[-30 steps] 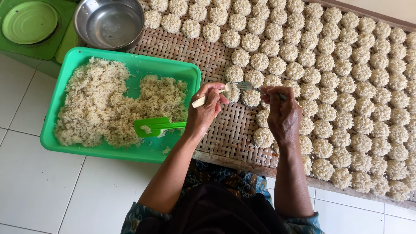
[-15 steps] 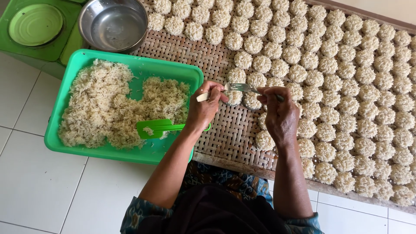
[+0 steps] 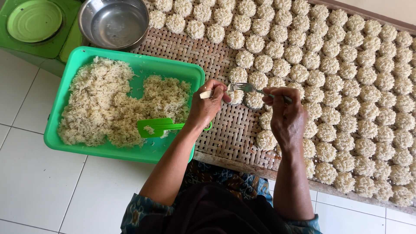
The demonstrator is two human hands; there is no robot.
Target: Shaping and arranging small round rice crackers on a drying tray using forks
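Holding a metal fork (image 3: pixel 248 88) level, the right hand (image 3: pixel 286 117) has its fingers pinched together on the handle; the fork's long axis runs sideways, tines toward the left hand (image 3: pixel 208 106). That hand is closed on a pale stick-like handle (image 3: pixel 206 94). Both tools meet over a small round rice cake (image 3: pixel 253 100) on the woven bamboo tray (image 3: pixel 225 138), just right of the green tub (image 3: pixel 143 151) of loose rice. The left hand is nearer the tub; both wrists bend down.
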